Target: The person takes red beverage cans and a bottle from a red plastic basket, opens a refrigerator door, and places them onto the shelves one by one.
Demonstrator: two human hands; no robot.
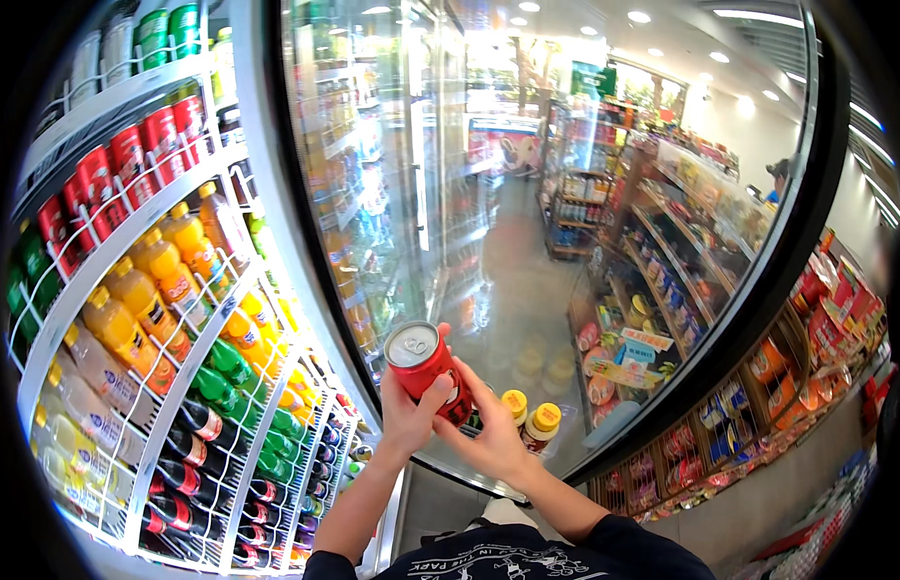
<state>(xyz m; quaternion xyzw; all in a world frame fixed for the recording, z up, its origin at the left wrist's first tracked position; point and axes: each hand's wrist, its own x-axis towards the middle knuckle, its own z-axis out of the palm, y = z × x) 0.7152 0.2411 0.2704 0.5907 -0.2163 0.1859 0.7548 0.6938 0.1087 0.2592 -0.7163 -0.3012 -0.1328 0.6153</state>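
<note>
Both of my hands hold a red drink can [441, 370] in front of my body. Its silver top faces up toward me, tilted, and the pull tab lies flat. My left hand [406, 417] wraps the can's near left side, with the thumb across its front. My right hand [497, 442] grips it from the right, fingers along the side and thumb below. Part of the can's body is hidden by my fingers. To the left stands a lit drinks cooler, with red cans [134, 163] in a row on an upper wire-fronted shelf [178, 185].
A glass cooler door with a black frame [831, 116] stands open beyond my hands. Lower cooler shelves hold orange juice bottles [134, 315] and dark cola bottles [196, 475]. Yellow-capped bottles [544, 424] appear near the door's bottom. Snack shelves [718, 413] line the right side.
</note>
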